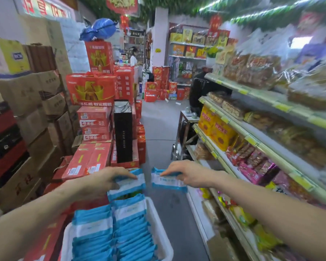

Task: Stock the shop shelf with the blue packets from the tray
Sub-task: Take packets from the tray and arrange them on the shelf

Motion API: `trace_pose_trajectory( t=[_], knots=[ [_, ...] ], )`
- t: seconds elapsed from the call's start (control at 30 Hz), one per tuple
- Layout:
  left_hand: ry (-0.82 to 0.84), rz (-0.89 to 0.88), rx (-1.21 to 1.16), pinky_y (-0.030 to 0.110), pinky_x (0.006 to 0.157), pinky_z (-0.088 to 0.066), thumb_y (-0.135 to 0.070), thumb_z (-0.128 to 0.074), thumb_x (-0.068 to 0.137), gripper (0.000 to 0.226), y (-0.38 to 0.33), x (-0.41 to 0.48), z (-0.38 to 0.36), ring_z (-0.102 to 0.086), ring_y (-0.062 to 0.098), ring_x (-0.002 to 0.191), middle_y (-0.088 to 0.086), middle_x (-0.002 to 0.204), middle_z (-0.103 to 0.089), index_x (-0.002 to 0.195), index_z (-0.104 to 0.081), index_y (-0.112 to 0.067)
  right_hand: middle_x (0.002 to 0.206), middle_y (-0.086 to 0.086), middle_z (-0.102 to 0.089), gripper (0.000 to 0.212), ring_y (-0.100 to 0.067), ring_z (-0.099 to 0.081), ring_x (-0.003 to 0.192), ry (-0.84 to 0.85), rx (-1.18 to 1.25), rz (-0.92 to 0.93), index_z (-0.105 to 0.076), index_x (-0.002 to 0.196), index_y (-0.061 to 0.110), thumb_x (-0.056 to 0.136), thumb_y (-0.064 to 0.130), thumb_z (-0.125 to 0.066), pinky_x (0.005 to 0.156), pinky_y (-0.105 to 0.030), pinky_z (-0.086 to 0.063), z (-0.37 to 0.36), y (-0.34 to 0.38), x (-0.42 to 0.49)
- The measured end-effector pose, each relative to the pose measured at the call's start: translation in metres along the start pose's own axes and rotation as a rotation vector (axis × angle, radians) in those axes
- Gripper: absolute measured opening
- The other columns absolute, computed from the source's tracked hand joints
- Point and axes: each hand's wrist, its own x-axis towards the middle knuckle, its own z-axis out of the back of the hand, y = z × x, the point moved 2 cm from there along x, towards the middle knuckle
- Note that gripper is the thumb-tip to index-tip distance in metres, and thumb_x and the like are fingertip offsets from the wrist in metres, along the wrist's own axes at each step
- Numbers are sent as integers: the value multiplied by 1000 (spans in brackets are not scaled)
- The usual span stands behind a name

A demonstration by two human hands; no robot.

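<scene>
One head-worn wide-angle camera looks forward and down an aisle [158, 129], close over the tray [157, 223]; its right edge seems blurred.

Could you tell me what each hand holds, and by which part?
The left hand grips one blue packet, the right hand a second blue packet, each by its upper edge.

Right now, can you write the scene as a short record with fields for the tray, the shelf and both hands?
tray: white, holds two rows of packets
shelf: on the right, full of snack bags
left hand: grips a blue packet above the tray's far end
right hand: fingers hold a second blue packet over the floor, not yet at the shelf
</scene>
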Motion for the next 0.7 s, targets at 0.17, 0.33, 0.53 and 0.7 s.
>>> trace_pose_trajectory(
  t=[0.17,0.33,0.53,0.7],
  knots=[
    [-38,-221,-35,15,99,-46,2,-68,85,71,-125,86,67,-58,-6,113,-22,129,-61,131,-64,-52,117,26,-53,60,-4,-54,112,-140,40,-175,-65,130,47,96,-2,-54,99,-28,-44,128,-37,-112],
    [17,-444,-125,18,86,-52,3,-65,93,67,-282,165,97,-65,0,105,-20,131,-63,127,-65,-55,119,21,-61,62,-4,-58,111,-357,0,-343,-66,126,53,93,0,-59,93,-32,-49,228,-75,-262],
    [131,-674,-166,19,73,-53,4,-59,98,62,-482,225,90,-66,2,102,-18,133,-60,125,-68,-52,133,23,-60,62,5,-56,115,-596,-78,-633,-69,122,51,93,-4,-61,98,-20,-48,308,-100,-473],
    [193,-844,-116,23,77,-55,1,-61,98,58,-622,253,60,-67,7,100,-19,126,-65,125,-69,-50,144,17,-56,71,-10,-55,125,-709,-139,-849,-71,117,53,88,-11,-60,98,-23,-48,330,-132,-628]
  ],
)
